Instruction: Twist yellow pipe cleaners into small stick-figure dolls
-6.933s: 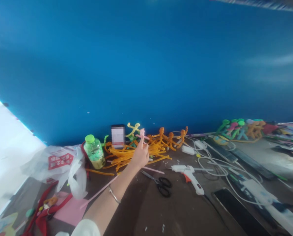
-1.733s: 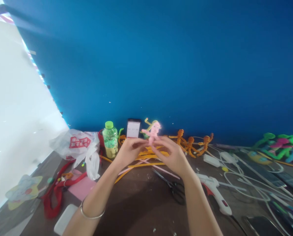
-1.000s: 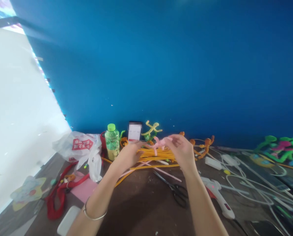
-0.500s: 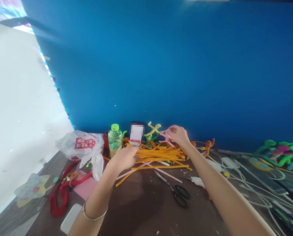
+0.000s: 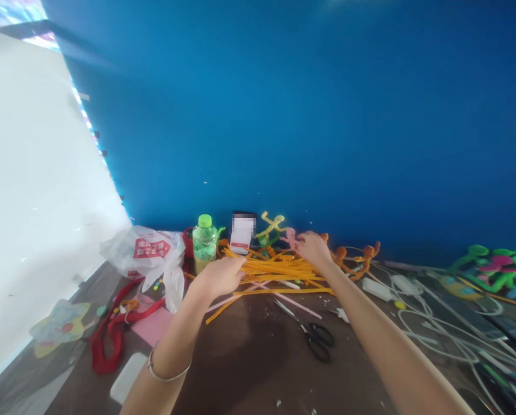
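Orange pipe cleaners lie in a loose heap, with a few pink pipe cleaners under them. At the heap's left end is my left hand, fingers curled against the stems and their tips hidden. My right hand pinches the side of a small pink pipe-cleaner figure behind the heap. Close to it stands a yellow figure with outspread limbs. Orange figures stand to the right of my right hand. Black-handled scissors lie open in front of the heap.
A phone leans on the blue wall beside a green-capped bottle. At left are a plastic bag, a red strap and a white case. White cables and colourful figures occupy the right.
My right hand has lowered slightly along with the pink figure, which now looks more upright. My left hand stays at the heap's left end. The view has shifted slightly.
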{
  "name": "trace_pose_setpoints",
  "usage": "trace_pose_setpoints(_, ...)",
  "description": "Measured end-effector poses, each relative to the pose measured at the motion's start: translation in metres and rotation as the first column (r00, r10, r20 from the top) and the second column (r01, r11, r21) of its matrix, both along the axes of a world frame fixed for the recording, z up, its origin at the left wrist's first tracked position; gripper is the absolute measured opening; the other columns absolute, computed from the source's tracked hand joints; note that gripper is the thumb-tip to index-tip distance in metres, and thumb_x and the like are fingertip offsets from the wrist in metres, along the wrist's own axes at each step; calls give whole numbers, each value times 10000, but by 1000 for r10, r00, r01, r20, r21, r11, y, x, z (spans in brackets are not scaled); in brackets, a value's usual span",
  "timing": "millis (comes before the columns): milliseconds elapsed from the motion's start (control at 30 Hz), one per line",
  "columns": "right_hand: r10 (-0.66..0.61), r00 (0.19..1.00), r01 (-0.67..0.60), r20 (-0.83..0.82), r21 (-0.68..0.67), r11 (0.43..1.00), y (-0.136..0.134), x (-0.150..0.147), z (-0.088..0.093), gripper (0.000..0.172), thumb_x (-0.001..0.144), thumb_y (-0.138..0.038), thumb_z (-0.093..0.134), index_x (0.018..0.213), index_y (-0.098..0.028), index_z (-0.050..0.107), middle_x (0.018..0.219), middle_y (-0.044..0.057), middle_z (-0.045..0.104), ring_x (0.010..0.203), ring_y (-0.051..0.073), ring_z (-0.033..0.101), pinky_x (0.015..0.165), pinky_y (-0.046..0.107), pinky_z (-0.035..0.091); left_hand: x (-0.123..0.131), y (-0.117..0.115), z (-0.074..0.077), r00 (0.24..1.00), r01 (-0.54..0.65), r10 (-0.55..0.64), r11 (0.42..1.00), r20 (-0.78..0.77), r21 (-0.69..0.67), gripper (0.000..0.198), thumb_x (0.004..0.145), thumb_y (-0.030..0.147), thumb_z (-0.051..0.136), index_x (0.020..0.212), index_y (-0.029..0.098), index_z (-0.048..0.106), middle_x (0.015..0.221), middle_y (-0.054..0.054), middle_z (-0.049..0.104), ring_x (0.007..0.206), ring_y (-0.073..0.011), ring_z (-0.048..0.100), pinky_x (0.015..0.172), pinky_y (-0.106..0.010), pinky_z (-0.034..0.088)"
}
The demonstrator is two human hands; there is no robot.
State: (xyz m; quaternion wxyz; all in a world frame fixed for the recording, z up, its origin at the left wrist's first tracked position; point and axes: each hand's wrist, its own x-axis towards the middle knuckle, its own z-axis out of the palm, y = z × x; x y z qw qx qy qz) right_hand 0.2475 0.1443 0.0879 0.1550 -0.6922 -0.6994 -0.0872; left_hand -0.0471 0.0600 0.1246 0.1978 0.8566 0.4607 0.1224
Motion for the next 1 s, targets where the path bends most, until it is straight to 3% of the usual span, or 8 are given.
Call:
trace_pose_setpoints(167,17,997,-21,69,58,998,-12,5,-6,242,726,-201,455,862,-137,645,918,129,633,881,266,524,766,368,346,-1,1,-1,1000,7,-7,1000,3,15,343,833,268,384,1152,221,499,1085,-102,619,936,-242,594,745,-324,441)
trace_pose_setpoints(567,123,987,-106,-103,157,982,-11,9,-12,187,668,-102,466,675,-169,641,768,88,649,814,256,540,812,448,341,0,1,-3,1000,4,-3,1000,-29,8,328,834,238,367,1121,209,523,1064,-102,626,931,-238,593,748,-321,439)
trace_pose_setpoints(700,87,958,7,-273,328,945,-27,-18,4,288,777,-121,360,901,-139,619,1008,129,601,992,258,506,844,447,369,1,2,0,999,4,-5,1000,-53,-24,321,834,218,356,1102,194,530,1031,-107,635,918,-231,595,743,-307,433)
trace_pose_setpoints(767,128,913,34,-387,386,922,-51,-43,21,304,840,-172,321,1001,-155,578,991,108,601,908,209,555,756,374,445,2,1,3,996,-16,12,998,-88,-56,329,834,205,346,1115,186,518,1005,-113,643,887,-227,605,724,-299,433)
trace_pose_setpoints(833,414,599,-98,-685,450,888,-88,-74,44,207,834,-238,446,982,-206,588,871,51,627,794,184,590,716,352,471,2,0,5,994,-31,24,997,-104,-69,338,836,206,341,1134,189,501,1011,-112,640,885,-227,606,726,-300,430)
trace_pose_setpoints(900,601,268,-334,-753,513,791,-133,-106,65,137,816,-224,511,874,-243,634,841,27,628,828,177,587,763,345,463,1,-1,6,995,-31,25,997,-97,-65,341,840,222,338,1143,203,492,1058,-101,624,925,-227,593,753,-304,423)
trace_pose_setpoints(967,650,-52,-501,-758,583,640,-176,-132,78,171,844,-241,481,884,-291,640,840,21,634,792,166,597,699,322,483,0,0,6,995,-23,16,997,-94,-75,340,841,236,334,1141,213,493,1084,-90,615,948,-223,583,772,-305,417)
trace_pose_setpoints(1000,614,-162,-574,-772,580,578,-194,-141,81,176,854,-272,470,912,-323,628,837,15,636,745,159,604,650,311,493,-1,0,6,995,-23,16,996,-95,-83,345,842,241,329,1147,216,490,1083,-87,615,945,-222,583,772,-306,415)
